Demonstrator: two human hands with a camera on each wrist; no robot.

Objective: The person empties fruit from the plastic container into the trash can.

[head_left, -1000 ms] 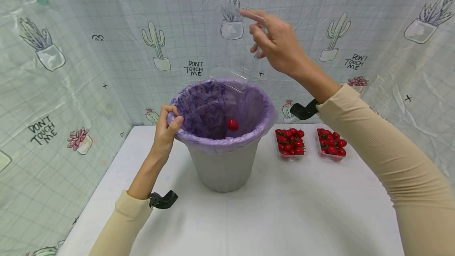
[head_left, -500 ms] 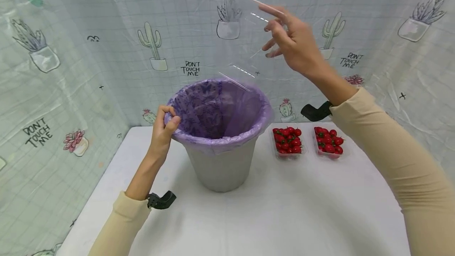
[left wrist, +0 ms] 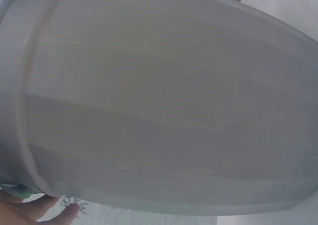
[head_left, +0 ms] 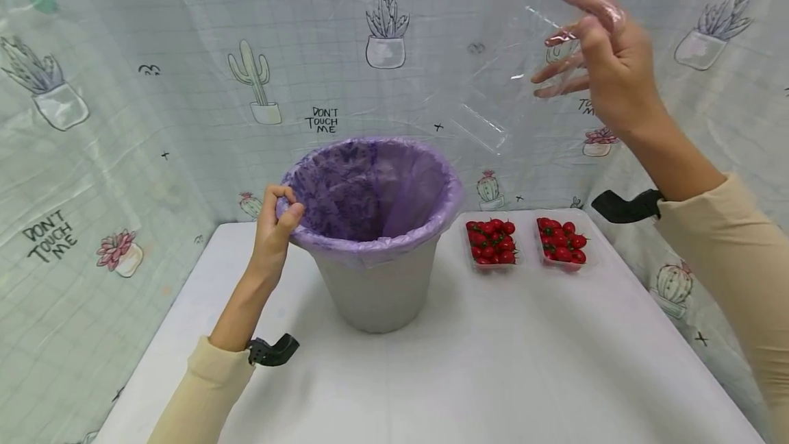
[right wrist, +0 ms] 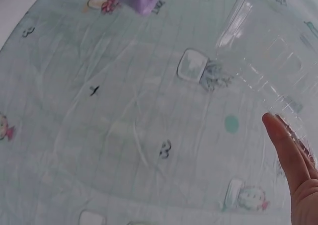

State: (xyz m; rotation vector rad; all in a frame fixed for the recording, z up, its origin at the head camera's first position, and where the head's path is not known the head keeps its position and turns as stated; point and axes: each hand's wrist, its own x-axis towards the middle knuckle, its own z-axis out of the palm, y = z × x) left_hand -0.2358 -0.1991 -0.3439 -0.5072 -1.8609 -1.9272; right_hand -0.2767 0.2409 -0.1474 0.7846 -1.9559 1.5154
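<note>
A grey bin (head_left: 376, 293), lined with a purple bag (head_left: 401, 245), stands upright on the white table (head_left: 468, 375). My left hand (head_left: 274, 228) grips the bin's rim at its left, thumb outside and fingers curled over the bag's edge. Up at the right, my right hand (head_left: 616, 64) holds a clear plastic tub (right wrist: 236, 29) between thumb and fingers, tilted in the air. Its see-through walls make its outline hard to follow, and I see no tomatoes in it. The bottom of the bin is hidden from the head view.
Right of the bin, two clear punnets of red cherry tomatoes stand side by side, the nearer punnet (head_left: 491, 245) and the farther punnet (head_left: 562, 244). A plastic curtain (head_left: 333, 74) printed with cacti hangs behind and on both sides of the table.
A red tomato seen inside the bin's mouth a second ago has dropped out of sight. My right hand has carried the clear tub rightward, off the bin. My left hand keeps its grip.
</note>
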